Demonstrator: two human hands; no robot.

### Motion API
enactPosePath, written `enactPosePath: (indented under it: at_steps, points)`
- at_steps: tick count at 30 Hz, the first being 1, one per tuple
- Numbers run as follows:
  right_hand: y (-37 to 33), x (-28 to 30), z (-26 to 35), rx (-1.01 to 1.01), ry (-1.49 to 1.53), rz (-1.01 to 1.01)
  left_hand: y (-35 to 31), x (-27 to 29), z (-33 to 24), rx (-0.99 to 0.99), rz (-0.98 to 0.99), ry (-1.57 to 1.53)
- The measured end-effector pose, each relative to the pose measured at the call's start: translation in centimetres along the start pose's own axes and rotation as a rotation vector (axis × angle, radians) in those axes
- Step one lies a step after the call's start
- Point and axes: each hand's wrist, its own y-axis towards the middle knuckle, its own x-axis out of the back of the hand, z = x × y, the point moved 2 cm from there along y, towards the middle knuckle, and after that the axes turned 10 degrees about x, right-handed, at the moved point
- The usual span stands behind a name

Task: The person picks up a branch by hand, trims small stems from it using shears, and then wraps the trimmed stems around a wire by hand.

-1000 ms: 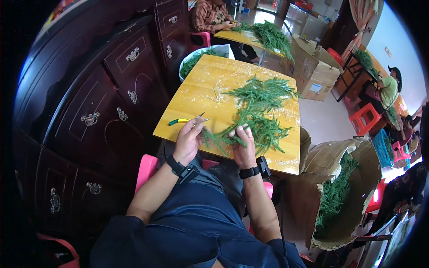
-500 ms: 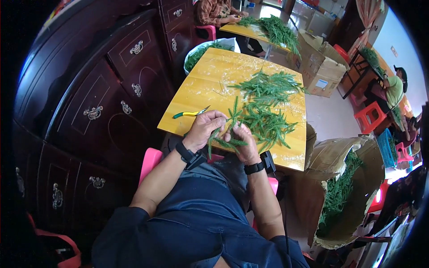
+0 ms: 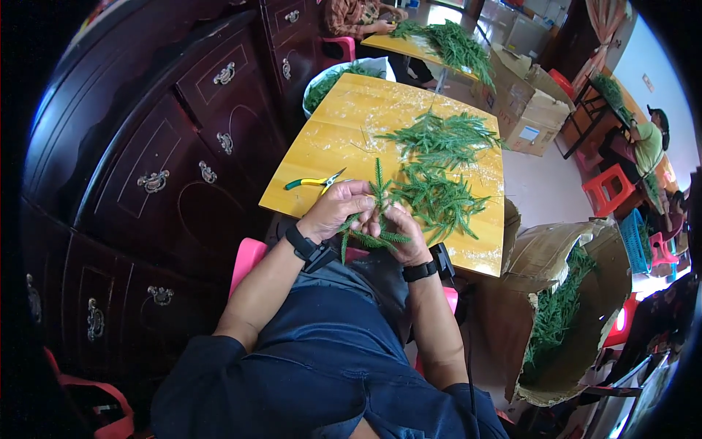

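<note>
Between both hands, at the near edge of the yellow table [image 3: 311, 157], I hold an artificial pine sprig [image 3: 379, 179] with several green needled tips pointing up and down. My left hand [image 3: 336, 211] pinches it from the left, thumb and fingers closed. My right hand [image 3: 404, 233] grips it from the right, fingers curled around its middle. The exact join of the stems is hidden by my fingers. Just beyond my left hand lie pliers [image 3: 314, 181] with green and yellow handles. A pile of loose green sprigs [image 3: 439, 199] lies right of my hands, with another pile [image 3: 446, 137] farther back.
A torn cardboard box [image 3: 541, 285] holding greenery stands at the right. Dark wooden cabinets [image 3: 146, 219] line the left. Behind the table are a white-lined tub [image 3: 387, 69] of greenery and a person at another table [image 3: 387, 44]. Another person [image 3: 647, 146] sits far right.
My hands have barely shifted; the sprig's upper tip now stands more upright between them. The view has moved slightly. The pliers and piles stay in place.
</note>
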Motion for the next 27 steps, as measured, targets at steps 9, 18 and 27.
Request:
enactPosePath:
  at_steps: [9, 18, 27]
  points:
    - [-0.1, -0.1, -0.3, -0.090, 0.077, -0.115, -0.4, 0.4, 0.3, 0.089, -0.031, -0.040]
    - [0.1, 0.7, 0.1, -0.052, 0.046, -0.173, -0.2, 0.3, 1.1, 0.019, -0.129, -0.028]
    - [0.0, 0.8, 0.8, -0.070, -0.123, -0.184, -0.2, -0.3, 1.5, -0.045, -0.248, 0.033]
